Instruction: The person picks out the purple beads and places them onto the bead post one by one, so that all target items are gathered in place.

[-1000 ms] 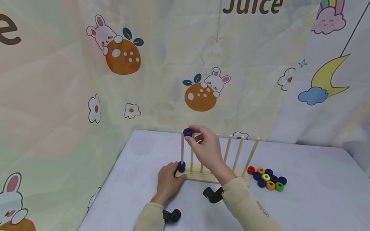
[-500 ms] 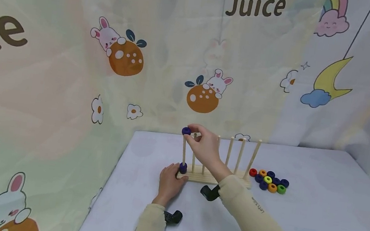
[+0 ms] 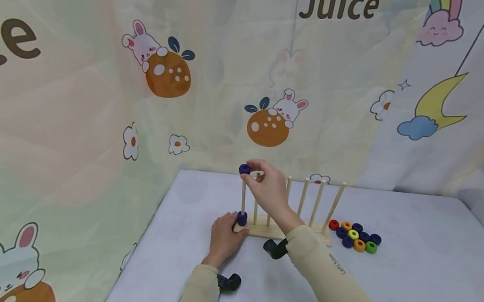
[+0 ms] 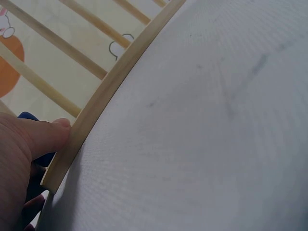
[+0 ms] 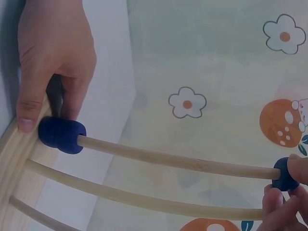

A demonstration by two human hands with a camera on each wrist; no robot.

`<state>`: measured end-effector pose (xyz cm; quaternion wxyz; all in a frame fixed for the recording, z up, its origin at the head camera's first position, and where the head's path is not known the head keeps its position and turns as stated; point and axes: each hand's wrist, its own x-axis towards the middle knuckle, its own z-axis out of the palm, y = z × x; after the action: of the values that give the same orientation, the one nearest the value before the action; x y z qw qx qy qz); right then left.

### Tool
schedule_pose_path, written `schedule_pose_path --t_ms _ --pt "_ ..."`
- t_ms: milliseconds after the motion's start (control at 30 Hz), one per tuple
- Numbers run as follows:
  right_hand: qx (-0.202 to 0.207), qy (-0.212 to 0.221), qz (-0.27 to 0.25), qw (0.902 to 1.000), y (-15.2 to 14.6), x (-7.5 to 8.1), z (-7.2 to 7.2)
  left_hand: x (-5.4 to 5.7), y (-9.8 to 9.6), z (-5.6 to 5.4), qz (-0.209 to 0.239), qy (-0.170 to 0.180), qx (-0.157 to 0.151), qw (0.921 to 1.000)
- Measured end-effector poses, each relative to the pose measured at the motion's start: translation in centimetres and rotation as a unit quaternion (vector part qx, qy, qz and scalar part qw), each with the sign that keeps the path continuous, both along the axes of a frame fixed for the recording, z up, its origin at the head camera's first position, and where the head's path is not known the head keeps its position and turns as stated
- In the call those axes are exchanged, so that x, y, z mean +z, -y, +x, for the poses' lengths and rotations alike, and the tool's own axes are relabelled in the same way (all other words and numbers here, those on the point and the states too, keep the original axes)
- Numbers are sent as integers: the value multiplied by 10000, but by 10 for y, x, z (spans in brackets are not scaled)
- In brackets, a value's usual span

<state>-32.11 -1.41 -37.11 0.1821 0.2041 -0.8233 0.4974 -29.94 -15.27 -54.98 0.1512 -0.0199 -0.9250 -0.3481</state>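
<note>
My right hand (image 3: 270,188) pinches a dark blue bead (image 3: 244,169) between thumb and fingers at the top of the leftmost wooden peg (image 5: 192,162). In the right wrist view, the peg's tip meets this bead (image 5: 285,174). Two dark blue beads (image 5: 61,134) sit stacked at the foot of the same peg. My left hand (image 3: 223,238) grips the left end of the pale wooden base (image 3: 261,231), its thumb along the front edge, as the left wrist view also shows. Part of a blue bead (image 4: 44,159) peeks out behind that thumb.
Several more upright pegs (image 3: 316,204) stand along the base, some partly hidden behind my right hand. Right of the rack lies a cluster of loose beads: red (image 3: 334,225), orange (image 3: 359,245), yellow (image 3: 353,234), green (image 3: 370,247) and several dark blue. A printed curtain (image 3: 216,66) hangs behind the table.
The right hand has brought the bead slightly left, from beside the leftmost peg's tip to over it. The left hand keeps its grip on the base. The head view has shifted slightly.
</note>
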Motion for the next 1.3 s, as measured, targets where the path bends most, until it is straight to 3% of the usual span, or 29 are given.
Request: schedule_pose_path --t_ms 400,1300 --pt "-146 214 301 9992 1 -10 0 3 -2 1 36 4 15 10000" --pt "-36 93 366 9993 -2 -15 4 0 -2 1 -15 -132 -11 9999"
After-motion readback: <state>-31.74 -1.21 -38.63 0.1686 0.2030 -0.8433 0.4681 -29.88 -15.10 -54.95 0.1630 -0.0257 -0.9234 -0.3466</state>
